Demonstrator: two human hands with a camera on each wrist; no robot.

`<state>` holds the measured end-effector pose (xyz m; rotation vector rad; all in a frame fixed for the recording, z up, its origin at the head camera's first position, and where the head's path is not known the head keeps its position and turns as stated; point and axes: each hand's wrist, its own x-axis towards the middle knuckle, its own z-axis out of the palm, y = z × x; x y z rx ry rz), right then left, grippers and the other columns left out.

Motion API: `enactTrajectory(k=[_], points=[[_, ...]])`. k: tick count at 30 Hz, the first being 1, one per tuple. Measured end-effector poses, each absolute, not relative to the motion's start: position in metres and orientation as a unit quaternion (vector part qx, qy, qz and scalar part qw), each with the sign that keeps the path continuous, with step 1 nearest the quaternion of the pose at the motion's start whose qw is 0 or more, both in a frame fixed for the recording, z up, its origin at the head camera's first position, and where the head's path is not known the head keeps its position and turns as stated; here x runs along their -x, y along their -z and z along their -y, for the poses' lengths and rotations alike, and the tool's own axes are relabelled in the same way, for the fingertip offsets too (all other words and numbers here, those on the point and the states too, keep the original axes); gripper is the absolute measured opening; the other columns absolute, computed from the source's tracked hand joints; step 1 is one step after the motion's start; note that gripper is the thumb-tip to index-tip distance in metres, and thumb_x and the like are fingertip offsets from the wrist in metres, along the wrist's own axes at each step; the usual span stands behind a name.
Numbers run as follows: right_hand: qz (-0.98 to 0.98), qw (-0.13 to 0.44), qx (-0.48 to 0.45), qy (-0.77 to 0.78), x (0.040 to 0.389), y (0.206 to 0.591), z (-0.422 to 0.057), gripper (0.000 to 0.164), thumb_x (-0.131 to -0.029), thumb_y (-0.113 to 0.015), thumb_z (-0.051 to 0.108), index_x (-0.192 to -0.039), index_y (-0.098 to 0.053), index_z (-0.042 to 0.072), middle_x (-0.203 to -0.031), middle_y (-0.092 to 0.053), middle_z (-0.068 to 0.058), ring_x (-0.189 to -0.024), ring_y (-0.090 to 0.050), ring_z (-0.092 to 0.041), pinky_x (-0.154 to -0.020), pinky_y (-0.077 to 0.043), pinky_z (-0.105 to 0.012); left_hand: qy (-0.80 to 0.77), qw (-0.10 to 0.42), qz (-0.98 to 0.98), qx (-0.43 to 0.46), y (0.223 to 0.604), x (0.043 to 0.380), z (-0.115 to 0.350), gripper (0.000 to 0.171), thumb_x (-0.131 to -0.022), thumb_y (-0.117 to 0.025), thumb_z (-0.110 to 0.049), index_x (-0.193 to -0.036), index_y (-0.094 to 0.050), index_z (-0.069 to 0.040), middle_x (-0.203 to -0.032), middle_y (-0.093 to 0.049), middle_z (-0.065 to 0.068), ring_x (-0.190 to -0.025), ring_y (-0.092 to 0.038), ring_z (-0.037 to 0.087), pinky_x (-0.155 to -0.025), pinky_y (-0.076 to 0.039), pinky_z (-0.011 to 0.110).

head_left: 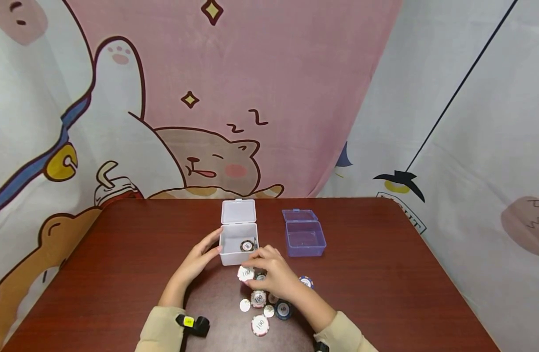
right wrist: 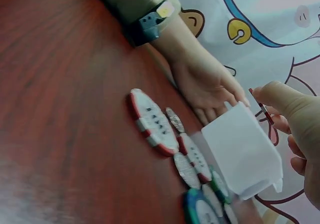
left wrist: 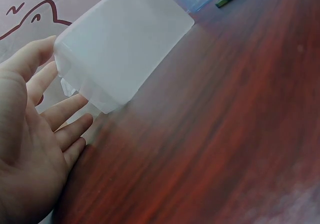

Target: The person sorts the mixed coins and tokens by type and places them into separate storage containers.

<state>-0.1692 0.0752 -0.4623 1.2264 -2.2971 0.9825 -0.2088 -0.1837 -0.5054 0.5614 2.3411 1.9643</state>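
Observation:
My right hand (head_left: 273, 274) pinches a white poker chip (head_left: 245, 274) marked 100 between thumb and fingers, just in front of a white plastic box (head_left: 236, 259). In the right wrist view the held chip (right wrist: 261, 107) shows its thin red edge. The box has its lid (head_left: 238, 211) raised, and a dark-rimmed chip (head_left: 247, 246) lies inside. At the box's left side, my left hand (head_left: 198, 260) touches the wall with loosely spread fingers, as the left wrist view also shows. More chips (head_left: 260, 325) and small silver coins (head_left: 245, 305) lie below my right hand, which partly hides some.
To the right of the white box stands a translucent purple box (head_left: 304, 250) with its lid raised. A blue-rimmed chip (head_left: 306, 281) lies right of my right hand, and a dark blue chip (head_left: 283, 310) nearer me. A printed cloth (head_left: 296, 98) hangs behind the brown table (head_left: 384, 293).

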Motion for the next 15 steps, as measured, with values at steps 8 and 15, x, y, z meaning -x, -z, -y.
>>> enactTrajectory(k=[8,15], points=[[0.816,0.184,-0.421,-0.351,0.18,0.455,-0.077,0.035,-0.068,-0.086,0.018,-0.101,-0.076,0.01,-0.099,-0.062,0.003,-0.091,-0.049,-0.013,-0.08,-0.041,-0.032,-0.629,0.019,-0.756,-0.178,0.505,0.208,0.184,0.054,-0.096,-0.059,-0.014,-0.146,-0.04,-0.009,-0.146,-0.039,0.018,-0.135,-0.032,0.032,-0.106,-0.024,0.056],[0.812,0.194,-0.417,-0.358,0.192,0.454,-0.074,0.036,-0.067,-0.087,0.018,-0.1,-0.076,0.009,-0.097,-0.064,0.001,-0.09,-0.051,-0.015,-0.08,-0.042,-0.033,-0.627,0.019,-0.758,-0.177,0.505,0.209,0.184,0.054,-0.096,-0.059,-0.015,-0.146,-0.04,-0.009,-0.146,-0.039,0.018,-0.135,-0.032,0.033,-0.105,-0.025,0.055]])
